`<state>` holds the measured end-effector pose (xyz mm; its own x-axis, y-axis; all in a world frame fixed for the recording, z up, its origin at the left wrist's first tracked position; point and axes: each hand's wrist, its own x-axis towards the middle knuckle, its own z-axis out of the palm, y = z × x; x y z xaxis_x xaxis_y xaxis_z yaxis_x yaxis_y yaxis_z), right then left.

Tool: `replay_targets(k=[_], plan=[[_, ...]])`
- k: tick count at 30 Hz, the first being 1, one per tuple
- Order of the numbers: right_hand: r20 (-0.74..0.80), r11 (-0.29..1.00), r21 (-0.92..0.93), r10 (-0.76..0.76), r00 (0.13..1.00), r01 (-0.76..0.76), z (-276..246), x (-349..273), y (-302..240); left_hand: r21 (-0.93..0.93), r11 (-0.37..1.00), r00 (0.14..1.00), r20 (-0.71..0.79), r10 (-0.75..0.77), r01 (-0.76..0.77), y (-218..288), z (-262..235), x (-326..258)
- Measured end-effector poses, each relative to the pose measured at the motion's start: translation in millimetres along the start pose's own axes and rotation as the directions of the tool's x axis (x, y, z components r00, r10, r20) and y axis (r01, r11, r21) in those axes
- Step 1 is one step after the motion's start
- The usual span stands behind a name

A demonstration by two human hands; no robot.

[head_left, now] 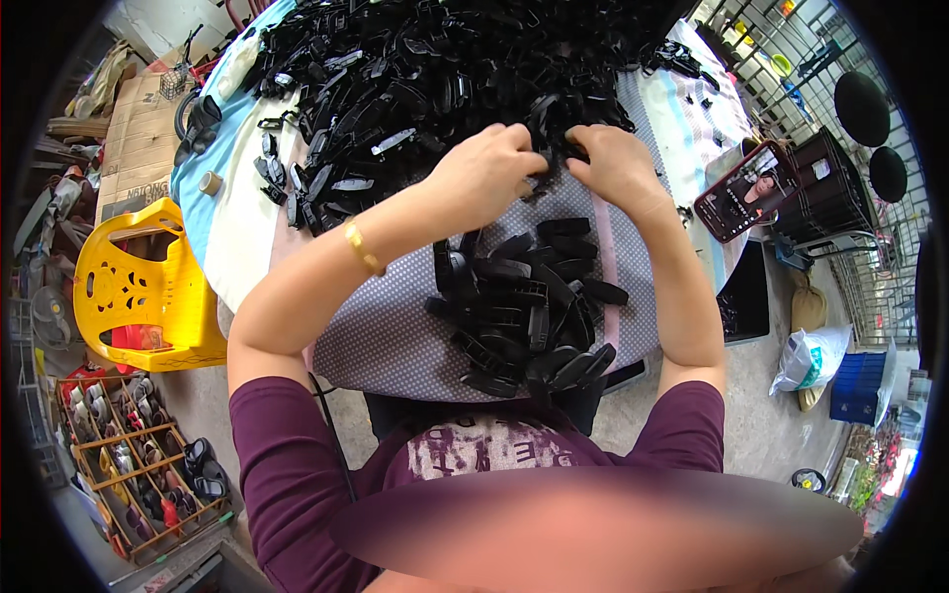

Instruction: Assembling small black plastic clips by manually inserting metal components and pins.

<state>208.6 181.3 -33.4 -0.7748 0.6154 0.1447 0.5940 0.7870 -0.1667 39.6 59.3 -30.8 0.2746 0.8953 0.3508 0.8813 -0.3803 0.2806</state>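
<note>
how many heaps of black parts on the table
2: a large heap of black plastic parts across the far side of the cloth-covered table, a smaller heap by its near edge.

A large heap of black plastic parts [425, 84] covers the far side of the cloth-covered worktop [366, 326]. Over the worktop's middle, the left hand [489, 173] and right hand [618, 166] bend their fingers close together among the parts (their exact grip is hard to tell). A smaller heap [534, 306] lies toward the worktop's near edge. Right of the worktop's middle is a lit smartphone [748, 192], tilted; left of the worktop, a yellow plastic chair [163, 296].
</note>
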Motion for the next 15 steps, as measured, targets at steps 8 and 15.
replay_targets(k=[8,15], plan=[[-0.143,1.000,0.018,-0.004,0.990,0.007,-4.5,-1.4,7.2,0.165,0.983,0.994,-0.050,0.092,-0.083,-17.3,16.6,11.5],[0.027,0.267,0.964,-0.068,0.997,-0.008,-9.2,-8.6,-34.5,-0.875,0.429,0.900,0.018,-0.436,0.225,-27.5,-7.5,-20.6]])
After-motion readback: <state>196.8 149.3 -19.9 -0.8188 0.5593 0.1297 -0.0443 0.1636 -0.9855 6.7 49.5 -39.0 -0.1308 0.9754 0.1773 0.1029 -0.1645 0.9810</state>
